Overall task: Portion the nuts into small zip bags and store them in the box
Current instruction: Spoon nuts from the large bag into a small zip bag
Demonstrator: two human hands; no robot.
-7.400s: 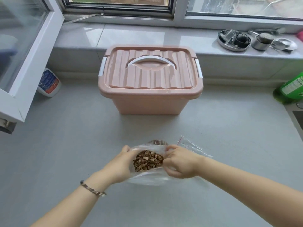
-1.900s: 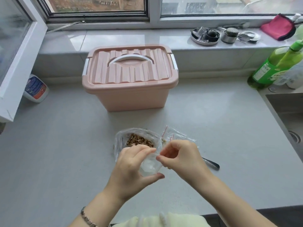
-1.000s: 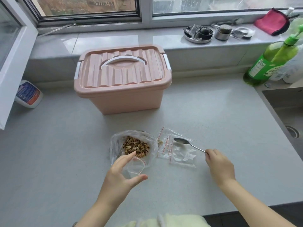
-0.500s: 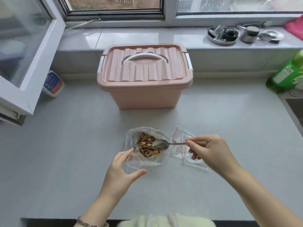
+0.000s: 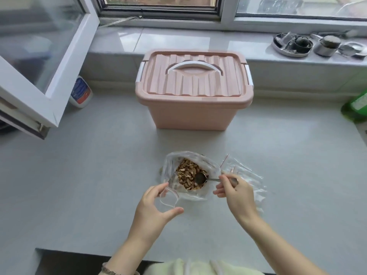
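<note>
A: Start nearest. What is the left hand [image 5: 153, 209] doing?

B: It is curved around a small clear zip bag with a red seal line [image 5: 168, 198], thumb low and fingers above, propping the mouth open. The grip looks loose; I cannot tell how firmly it pinches the plastic.

A: And the right hand [image 5: 235, 192]?

B: Closed on the handle of a small metal spoon [image 5: 202, 178], fingertips pinching it. The handle runs roughly left to right, and the bowl sits in the brown chopped nuts [image 5: 188, 175] inside the large clear plastic bag [image 5: 208, 165].

A: So what does the coming move turn on?

B: The small bag's mouth lies just left of and nearer than the spoon bowl, touching the big bag's edge. I judge a short swing of the spoon toward the left hand, kept level, then a tilt.

A: Spare bags?

B: A few clear zip bags [image 5: 240, 171] lie under and beyond the right hand.

A: And farther back?

B: The pink plastic storage box with a white handle [image 5: 193, 108] stands well beyond on the grey countertop [image 5: 99, 175], lid still on.
</note>
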